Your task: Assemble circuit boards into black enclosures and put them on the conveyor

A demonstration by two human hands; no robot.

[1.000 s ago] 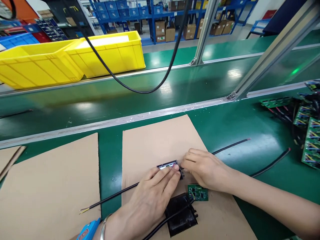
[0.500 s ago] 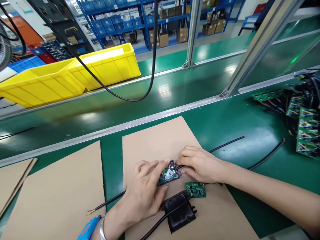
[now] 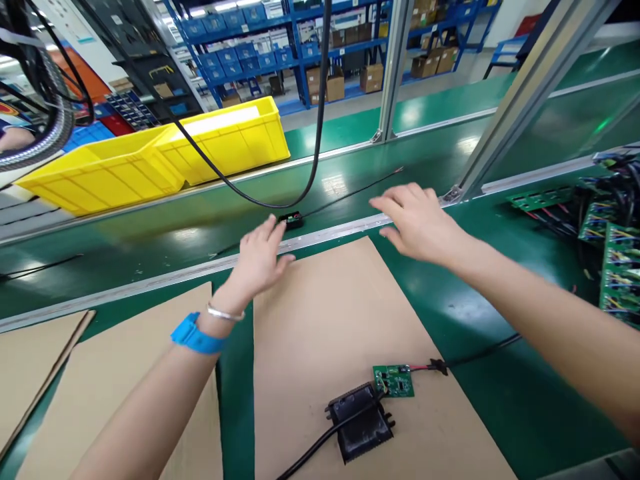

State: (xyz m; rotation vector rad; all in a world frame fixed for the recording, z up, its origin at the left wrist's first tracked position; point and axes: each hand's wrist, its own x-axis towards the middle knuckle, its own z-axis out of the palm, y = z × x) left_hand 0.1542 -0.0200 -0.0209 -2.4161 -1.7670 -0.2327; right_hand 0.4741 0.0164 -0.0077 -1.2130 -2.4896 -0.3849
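Note:
My left hand (image 3: pixel 263 259) reaches over the metal rail, fingers apart and holding nothing. Just beyond its fingertips lies a small black case with a circuit board inside (image 3: pixel 291 220), on the green belt, a thin cable running out each side. My right hand (image 3: pixel 413 220) hovers near the rail to the right, fingers loosely spread with nothing in them. On the cardboard sheet (image 3: pixel 320 320) below rest a black plastic housing (image 3: pixel 361 430) and a green circuit board (image 3: pixel 393 381), which overlaps the housing's upper corner. A black cable (image 3: pixel 320 443) crosses the housing; another joins the board's right side.
Two yellow bins (image 3: pixel 230 143) stand beyond the belt. A black cable loop (image 3: pixel 280 203) hangs in front. Metal posts (image 3: pixel 393 73) rise from the frame. Wired circuit boards (image 3: pixel 620 267) are piled at the right; more cardboard (image 3: pixel 145 373) lies at the left.
Both hands have moved forward from the cardboard and let go of the small case with its board. That case now lies on the belt past the rail. The housing and other board stayed.

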